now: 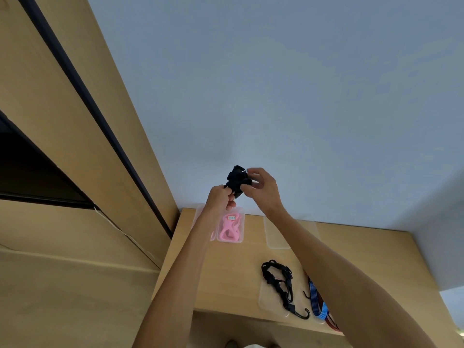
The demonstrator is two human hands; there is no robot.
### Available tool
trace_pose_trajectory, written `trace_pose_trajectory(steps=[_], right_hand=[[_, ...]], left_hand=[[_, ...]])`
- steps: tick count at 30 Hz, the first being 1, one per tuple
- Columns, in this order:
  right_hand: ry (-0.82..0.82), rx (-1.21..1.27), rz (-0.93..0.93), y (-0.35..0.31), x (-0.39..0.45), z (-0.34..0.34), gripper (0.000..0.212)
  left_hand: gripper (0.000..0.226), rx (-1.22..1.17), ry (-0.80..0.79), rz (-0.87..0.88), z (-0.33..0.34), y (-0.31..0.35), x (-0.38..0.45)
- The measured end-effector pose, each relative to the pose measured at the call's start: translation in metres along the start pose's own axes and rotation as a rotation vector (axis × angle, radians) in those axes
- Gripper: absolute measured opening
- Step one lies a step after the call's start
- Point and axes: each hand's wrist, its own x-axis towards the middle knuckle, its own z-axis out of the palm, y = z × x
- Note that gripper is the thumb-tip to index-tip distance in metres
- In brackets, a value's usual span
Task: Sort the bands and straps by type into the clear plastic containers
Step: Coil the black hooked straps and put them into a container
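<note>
Left of centre in the frame, a clear container (231,228) at the back of the wooden table (233,272) already holds a pink band (229,231); another container just to its left is mostly hidden by the forearm. Above it, the left hand (221,197) pinches one end of a bundled black strap (237,180), raised in front of the wall, while the right hand (259,185) curls its fingers round the other side. Further right, an empty container (276,243) waits at the table's back. At lower right, a black hooked cord (281,285) lies in a container, and blue and red cords (320,306) in another. Sorting looks well advanced; the held strap still needs a place.
</note>
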Motion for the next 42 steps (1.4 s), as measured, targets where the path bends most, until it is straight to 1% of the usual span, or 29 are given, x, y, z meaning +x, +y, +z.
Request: trace_pose_trajectory(steps=[2,3,5,8,10,12,14,17,19,21,25,29,31,33,35,37,39,42], right_hand=[[-0.003,0.155,0.101,-0.003,0.001,-0.007,0.050],[-0.007,0.164,0.120,-0.003,0.001,-0.011,0.053],[-0.036,0.091,0.135,-0.002,0.001,-0.018,0.056],[-0.048,0.099,0.170,0.007,-0.002,-0.019,0.055],[-0.035,0.124,0.175,0.011,-0.003,-0.017,0.054],[-0.017,0.125,0.176,0.013,-0.004,-0.016,0.052],[0.001,0.111,0.178,0.014,-0.002,-0.018,0.049],[0.031,0.099,0.187,0.017,-0.001,-0.020,0.034],[0.067,0.107,0.192,0.020,-0.001,-0.021,0.019],[0.103,0.107,0.202,0.024,-0.002,-0.021,0.008],[0.198,0.093,0.224,0.036,-0.004,-0.015,0.010],[0.246,0.123,0.239,0.045,-0.009,-0.013,0.009],[0.236,0.122,0.242,0.047,-0.011,-0.017,0.024],[0.218,0.070,0.203,0.050,-0.015,-0.022,0.034],[0.207,-0.012,0.157,0.053,-0.016,-0.029,0.033],[0.202,-0.104,0.148,0.059,-0.015,-0.035,0.025],[0.206,-0.148,0.170,0.067,-0.011,-0.042,0.029],[0.225,-0.210,0.210,0.082,-0.004,-0.057,0.033]], left_hand=[[0.022,0.052,-0.028,-0.023,-0.002,-0.001,-0.001],[0.021,0.085,-0.022,-0.029,-0.004,-0.001,-0.001],[0.016,0.160,0.047,-0.005,-0.007,-0.001,-0.002],[0.022,0.307,0.155,0.106,-0.002,-0.004,-0.002],[0.022,0.324,0.206,0.168,0.003,-0.008,-0.002],[0.012,0.281,0.266,0.191,0.004,-0.009,-0.003],[0.021,0.224,0.297,0.179,0.002,-0.010,-0.003],[0.015,0.196,0.248,0.225,-0.001,-0.009,-0.003],[0.021,0.193,0.198,0.243,-0.002,-0.011,-0.002],[0.021,0.199,0.171,0.261,-0.003,-0.014,-0.002],[0.017,0.177,0.167,0.368,0.000,-0.022,-0.001],[0.010,0.250,0.158,0.442,0.005,-0.031,0.005],[0.008,0.278,0.151,0.444,0.007,-0.034,0.011],[0.009,0.293,0.144,0.421,0.011,-0.036,0.017],[0.010,0.268,0.127,0.356,0.019,-0.037,0.024],[0.010,0.235,0.115,0.294,0.031,-0.039,0.028],[0.006,0.199,0.104,0.250,0.045,-0.042,0.030],[0.012,0.220,0.091,0.207,0.071,-0.050,0.037]])
